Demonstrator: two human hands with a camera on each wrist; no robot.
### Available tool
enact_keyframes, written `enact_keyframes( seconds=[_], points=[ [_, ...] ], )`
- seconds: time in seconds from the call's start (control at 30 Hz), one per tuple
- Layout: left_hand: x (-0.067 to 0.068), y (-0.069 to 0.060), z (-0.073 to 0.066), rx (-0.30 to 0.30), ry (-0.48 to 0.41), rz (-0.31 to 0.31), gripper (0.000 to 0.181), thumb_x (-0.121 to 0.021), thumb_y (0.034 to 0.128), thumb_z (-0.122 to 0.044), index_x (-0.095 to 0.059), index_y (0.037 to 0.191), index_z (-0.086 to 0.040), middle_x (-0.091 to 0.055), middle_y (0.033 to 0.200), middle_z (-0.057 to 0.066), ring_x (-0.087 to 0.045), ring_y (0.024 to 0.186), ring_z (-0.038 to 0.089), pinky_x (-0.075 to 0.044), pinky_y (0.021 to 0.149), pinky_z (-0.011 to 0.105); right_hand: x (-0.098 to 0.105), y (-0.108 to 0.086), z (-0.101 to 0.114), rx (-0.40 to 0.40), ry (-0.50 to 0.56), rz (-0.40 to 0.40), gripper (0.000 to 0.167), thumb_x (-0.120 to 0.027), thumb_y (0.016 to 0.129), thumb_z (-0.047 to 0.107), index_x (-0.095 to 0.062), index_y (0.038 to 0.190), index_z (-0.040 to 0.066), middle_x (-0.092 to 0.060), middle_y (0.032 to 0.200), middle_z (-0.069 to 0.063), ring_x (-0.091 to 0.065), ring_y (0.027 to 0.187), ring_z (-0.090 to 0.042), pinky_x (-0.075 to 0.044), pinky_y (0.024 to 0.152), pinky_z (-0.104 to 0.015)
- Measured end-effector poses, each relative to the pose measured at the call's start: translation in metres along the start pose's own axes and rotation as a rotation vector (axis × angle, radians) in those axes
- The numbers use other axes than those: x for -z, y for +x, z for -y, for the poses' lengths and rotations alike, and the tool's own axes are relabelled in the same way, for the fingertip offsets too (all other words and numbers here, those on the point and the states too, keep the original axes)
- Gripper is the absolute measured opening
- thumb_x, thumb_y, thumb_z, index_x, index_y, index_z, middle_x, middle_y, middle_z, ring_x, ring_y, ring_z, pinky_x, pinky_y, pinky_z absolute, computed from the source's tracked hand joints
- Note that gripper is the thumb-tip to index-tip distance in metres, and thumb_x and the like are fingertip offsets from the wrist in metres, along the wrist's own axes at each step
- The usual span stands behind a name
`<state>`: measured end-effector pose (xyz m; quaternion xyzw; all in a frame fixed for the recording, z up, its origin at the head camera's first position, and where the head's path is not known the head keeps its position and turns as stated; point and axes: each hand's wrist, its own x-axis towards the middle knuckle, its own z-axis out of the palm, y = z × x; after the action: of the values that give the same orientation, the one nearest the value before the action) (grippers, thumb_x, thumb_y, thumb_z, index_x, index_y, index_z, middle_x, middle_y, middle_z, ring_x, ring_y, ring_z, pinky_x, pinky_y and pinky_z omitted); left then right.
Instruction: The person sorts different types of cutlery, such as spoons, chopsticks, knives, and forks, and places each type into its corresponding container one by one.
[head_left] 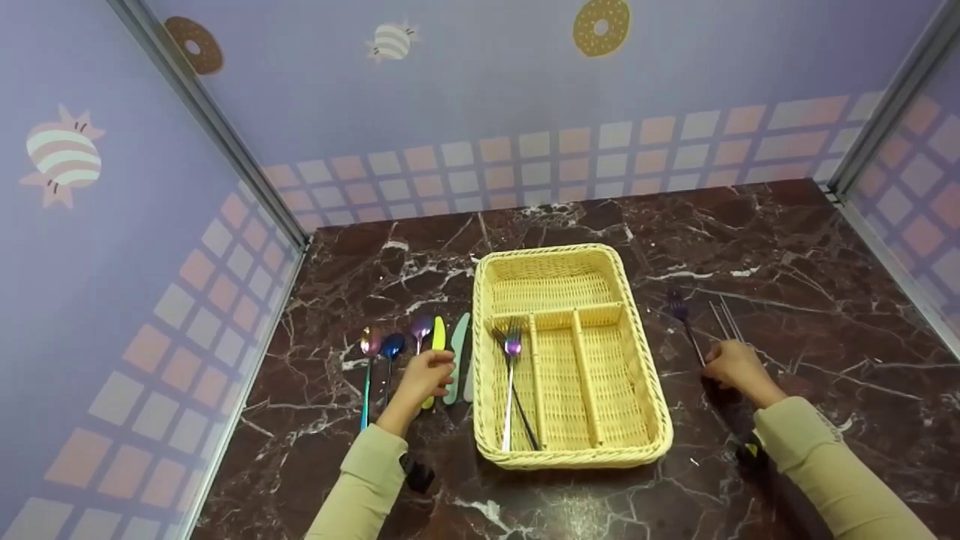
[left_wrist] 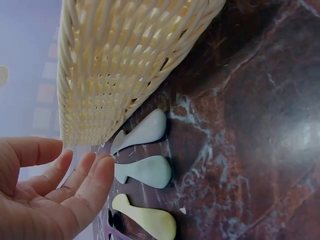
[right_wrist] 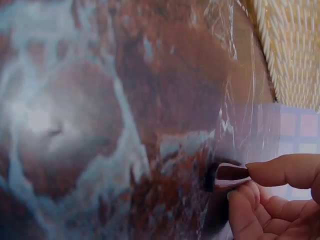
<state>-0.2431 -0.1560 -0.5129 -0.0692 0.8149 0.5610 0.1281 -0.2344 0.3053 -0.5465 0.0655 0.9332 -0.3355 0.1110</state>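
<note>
Right hand (head_left: 739, 367): thumb and fingertips pinch the tail of the fork (head_left: 685, 322), which extends toward the hand's 11 o'clock, tines pointing away; whether the tines touch the table (head_left: 570, 510) cannot be told. Left hand (head_left: 427, 376): fingers loosely bent, holding nothing, over the knives (left_wrist: 148, 171) at its 12 to 3 o'clock; contact with them cannot be confirmed. The fork appears to be metal; judge it light, rigid and not fragile; its narrow handle looks smooth and may be slippery; a pinch at the tail suits raising one end but gives little control of the head, which could tip or swivel; for a steadier hold, grasp the handle near its middle, thumb opposed to forefinger, clear of the tines. Sticks (head_left: 733, 320) lie at the right hand's 12 o'clock, just beside it; the basket (head_left: 574, 457) stands at its 9 o'clock and at the left hand's 3 o'clock; two other forks (head_left: 508, 405) lie crossed in the compartment at the basket's 8 o'clock; three spoons (head_left: 392, 345) lie at the left hand's 10 to 12 o'clock.
</note>
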Motion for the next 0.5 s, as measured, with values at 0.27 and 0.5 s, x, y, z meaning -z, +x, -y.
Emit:
enact_keyframes(
  seconds=[0.27, 0.5],
  points=[
    [0.0, 0.0, 0.004, -0.02, -0.015, -0.013, 0.029, -0.048, 0.0888, 0.001, -0.053, 0.116, 0.011, -0.059, 0.109, 0.026, -0.062, 0.083, 0.029, -0.055, 0.065, 0.034, -0.002, 0.003, -0.005, -0.016, 0.052, 0.019, 0.009, -0.062, 0.073, 0.005, -0.056, 0.066, 0.004, -0.048, 0.056, 0.002, -0.048, 0.046, -0.01, -0.043, 0.043, -0.024],
    [0.0, -0.002, 0.0, -0.089, -0.076, -0.092, 0.033, -0.047, 0.0809, 0.007, -0.055, 0.112, 0.009, -0.058, 0.106, 0.026, -0.06, 0.078, 0.023, -0.055, 0.065, 0.035, 0.006, 0.004, -0.012, -0.062, 0.367, 0.171, 0.013, -0.054, 0.079, 0.001, -0.057, 0.088, -0.007, -0.052, 0.068, 0.003, -0.05, 0.06, -0.009, -0.047, 0.055, -0.023]
  ],
)
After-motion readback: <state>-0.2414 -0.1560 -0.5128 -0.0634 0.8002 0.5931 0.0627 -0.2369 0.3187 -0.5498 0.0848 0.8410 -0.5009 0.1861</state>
